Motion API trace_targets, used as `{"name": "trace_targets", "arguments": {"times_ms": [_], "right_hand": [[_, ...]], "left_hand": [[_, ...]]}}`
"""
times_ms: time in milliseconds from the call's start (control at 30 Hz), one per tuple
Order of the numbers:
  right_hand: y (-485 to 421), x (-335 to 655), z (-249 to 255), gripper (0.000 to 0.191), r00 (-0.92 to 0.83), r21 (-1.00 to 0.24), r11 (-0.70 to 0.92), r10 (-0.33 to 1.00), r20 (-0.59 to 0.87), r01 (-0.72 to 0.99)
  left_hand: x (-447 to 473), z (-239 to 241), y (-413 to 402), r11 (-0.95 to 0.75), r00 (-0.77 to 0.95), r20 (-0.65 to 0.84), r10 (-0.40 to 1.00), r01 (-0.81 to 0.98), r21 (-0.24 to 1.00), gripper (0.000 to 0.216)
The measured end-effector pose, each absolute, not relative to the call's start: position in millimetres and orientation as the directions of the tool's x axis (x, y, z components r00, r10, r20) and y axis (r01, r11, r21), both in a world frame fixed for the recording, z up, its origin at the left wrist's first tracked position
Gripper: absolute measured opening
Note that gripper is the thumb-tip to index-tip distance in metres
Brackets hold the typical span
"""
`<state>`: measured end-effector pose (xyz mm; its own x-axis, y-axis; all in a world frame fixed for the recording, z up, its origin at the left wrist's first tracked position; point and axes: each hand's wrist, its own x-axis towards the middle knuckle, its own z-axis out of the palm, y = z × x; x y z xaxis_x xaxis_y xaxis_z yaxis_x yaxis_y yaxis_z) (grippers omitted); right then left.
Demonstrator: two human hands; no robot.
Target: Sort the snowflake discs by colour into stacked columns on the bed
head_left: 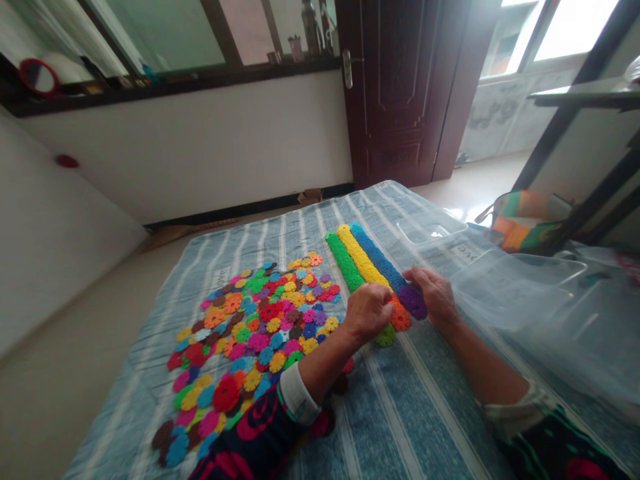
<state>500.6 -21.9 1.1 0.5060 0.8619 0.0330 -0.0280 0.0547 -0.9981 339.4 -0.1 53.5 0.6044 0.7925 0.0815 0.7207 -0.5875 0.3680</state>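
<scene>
Three rows: green row (345,260), yellow row (361,256) and blue row (377,257), built of closely packed discs, lie side by side on the striped cloth (390,413); orange shows at the near end of the yellow one, purple at the near end of the blue.
Left hand: the left hand (369,310) is curled over the near stretch of the green and yellow rows; its fingertips are hidden, so I cannot tell whether the grip holds a disc.
Right hand: the right hand (434,293) has its fingers at the outer edge of the blue row, beside the purple end; whether the grip pinches anything cannot be told.
Loose discs: a mixed-colour heap (270,310) spreads left of the rows.
Near ends: the step in hand looks like placing or straightening discs there.
Next move: probably calls for light fingertip pressure, keeping neighbouring rows undisturbed.
Clear tub: the plastic tub (520,267) sits at the right.
</scene>
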Motion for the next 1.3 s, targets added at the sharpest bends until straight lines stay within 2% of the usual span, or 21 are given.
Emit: {"name": "trace_targets", "arguments": {"times_ms": [133, 300, 467, 733, 900, 1000, 1067, 1167, 1300], "right_hand": [[-23, 500, 1, 0.049, 0.504, -0.998, 0.052, 0.863, 0.032, -0.025], [-25, 500, 3, 0.048, 0.509, -0.999, 0.039, 0.861, 0.025, -0.018], [-29, 498, 7, 0.050, 0.518, -1.000, 0.015, 0.855, 0.017, 0.008], [-32, 498, 11, 0.048, 0.534, -1.000, -0.022, 0.845, -0.018, 0.001], [-31, 498, 6, 0.048, 0.519, -0.999, -0.033, 0.854, -0.039, -0.020], [-30, 499, 2, 0.048, 0.512, -0.998, -0.044, 0.857, -0.056, -0.036], [-29, 500, -1, 0.049, 0.513, -0.999, -0.050, 0.857, -0.052, -0.017], [-28, 501, -3, 0.050, 0.506, -0.999, -0.052, 0.861, -0.047, -0.005], [-27, 501, -4, 0.052, 0.502, -0.999, -0.050, 0.864, -0.045, -0.003]], "left_hand": [[335, 55, -4, -0.628, 0.632, 0.102, 0.768, 0.713, 0.313, 0.008], [343, 50, -21, -0.761, 0.749, 0.140, 0.648, 0.628, 0.163, 0.016], [353, 44, -29, -0.818, 0.812, 0.100, 0.575, 0.572, 0.061, 0.018], [355, 45, -29, -0.830, 0.830, 0.030, 0.558, 0.557, 0.027, 0.019], [346, 47, -24, -0.817, 0.811, 0.097, 0.577, 0.572, 0.077, 0.020], [327, 53, -1, -0.751, 0.740, 0.127, 0.661, 0.652, 0.106, 0.020], [310, 57, 24, -0.665, 0.655, 0.120, 0.746, 0.742, 0.084, 0.021], [279, 62, 69, -0.416, 0.413, 0.097, 0.906, 0.909, 0.011, 0.026], [246, 62, 121, -0.253, 0.254, 0.091, 0.963, 0.967, -0.017, 0.030]]}}
